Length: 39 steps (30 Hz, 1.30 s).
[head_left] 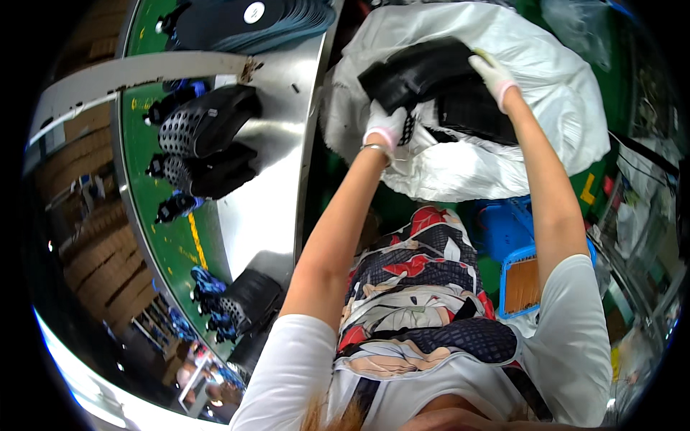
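Both my hands wear white gloves. A long, glossy black boot upper (424, 68), slightly blurred, is held between them over a large white sack (564, 122). My left hand (384, 123) grips its near left part, fingers closed, beside a small dotted black-and-white patch. At its far right end, my right hand (494, 75) is closed on the edge with the fingertips. Beneath it, in the open sack, lies another black piece (478, 118), partly covered by the held one and my right forearm.
To the left runs a metal bench (262, 187) beside a green conveyor belt (136, 118). Black dotted boot uppers (205, 122) and a stack of dark flat pieces (251, 25) rest there. A blue stool with a brown top (521, 284) stands near my right arm.
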{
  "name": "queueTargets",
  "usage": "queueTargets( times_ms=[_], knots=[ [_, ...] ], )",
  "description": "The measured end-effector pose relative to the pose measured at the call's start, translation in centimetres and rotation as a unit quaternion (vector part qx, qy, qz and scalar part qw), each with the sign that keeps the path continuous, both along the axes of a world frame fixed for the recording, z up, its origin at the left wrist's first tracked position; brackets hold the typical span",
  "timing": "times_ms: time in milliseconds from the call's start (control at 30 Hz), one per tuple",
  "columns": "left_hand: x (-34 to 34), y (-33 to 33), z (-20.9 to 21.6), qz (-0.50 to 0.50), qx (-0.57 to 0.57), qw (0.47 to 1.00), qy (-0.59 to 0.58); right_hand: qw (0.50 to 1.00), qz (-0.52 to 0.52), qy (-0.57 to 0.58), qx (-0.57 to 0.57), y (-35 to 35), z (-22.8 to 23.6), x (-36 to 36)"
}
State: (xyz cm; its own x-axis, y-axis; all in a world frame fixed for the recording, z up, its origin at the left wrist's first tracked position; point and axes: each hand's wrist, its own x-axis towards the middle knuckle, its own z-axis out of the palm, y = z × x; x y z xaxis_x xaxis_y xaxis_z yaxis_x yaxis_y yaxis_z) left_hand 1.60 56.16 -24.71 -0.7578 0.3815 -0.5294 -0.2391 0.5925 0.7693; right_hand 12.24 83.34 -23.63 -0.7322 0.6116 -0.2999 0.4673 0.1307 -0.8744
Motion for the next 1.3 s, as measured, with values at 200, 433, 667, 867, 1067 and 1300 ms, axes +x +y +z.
queueTargets(
  times_ms=[200,433,667,867,1067,1300],
  knots=[
    [-2.5,1.9,3.2,-0.083,-0.119,0.987,-0.064,0.992,0.032,-0.096,0.071,2.5,-2.7,-0.4],
    [-1.2,-4.1,5.7,0.031,0.086,0.991,-0.093,0.953,0.033,-0.105,0.281,-2.1,4.2,9.3],
    [5.0,-13.4,6.8,-0.031,-0.01,0.975,-0.22,0.829,0.378,-0.377,0.166,-14.5,3.6,31.4],
    [8.7,-24.8,3.9,-0.279,-0.134,0.944,-0.116,0.461,0.761,-0.414,0.194,-23.0,-2.0,38.2],
    [11.8,-33.2,6.3,-0.156,-0.173,0.958,-0.171,0.34,0.792,-0.47,0.189,-25.3,-6.9,41.1],
    [19.7,-43.6,10.6,-0.127,-0.231,0.957,-0.122,0.277,0.781,-0.498,0.255,-23.9,-6.9,42.7]
  ],
)
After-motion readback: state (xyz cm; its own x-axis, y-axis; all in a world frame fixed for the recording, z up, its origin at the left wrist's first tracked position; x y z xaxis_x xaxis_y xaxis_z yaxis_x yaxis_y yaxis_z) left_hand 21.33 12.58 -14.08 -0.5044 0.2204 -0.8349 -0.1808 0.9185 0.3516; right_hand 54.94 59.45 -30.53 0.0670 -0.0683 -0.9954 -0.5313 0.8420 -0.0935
